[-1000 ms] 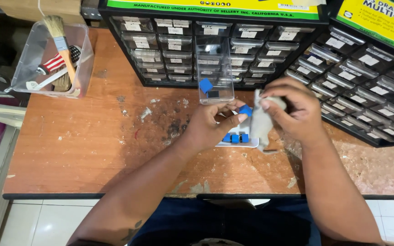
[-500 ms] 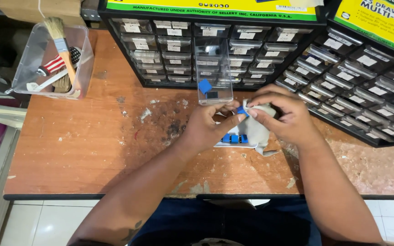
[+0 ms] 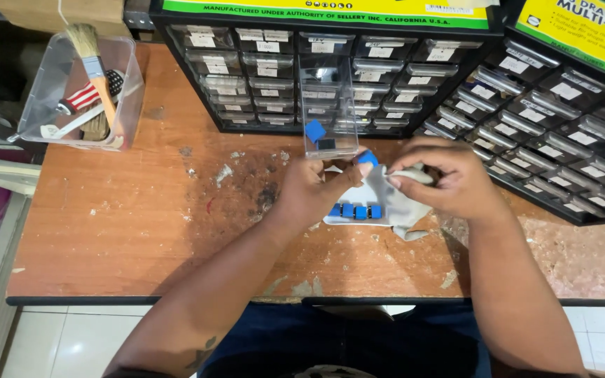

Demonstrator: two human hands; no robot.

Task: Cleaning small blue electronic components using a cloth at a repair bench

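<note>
Blue cube [image 3: 367, 158] pinched in my left hand [image 3: 314, 190], right hand [image 3: 439, 183] gripping the rag [image 3: 395, 203] against it, just below the pulled-out drawer [image 3: 328, 112]; more cubes [image 3: 356, 211] underneath.

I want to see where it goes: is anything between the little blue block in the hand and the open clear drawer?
Nothing visible: the left hand pinches the blue block right beside the clear drawer's front end, with only bare table between.

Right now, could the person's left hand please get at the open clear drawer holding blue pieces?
Probably yes: the left hand sits just below the clear drawer, whose top is open, with nothing between.
</note>
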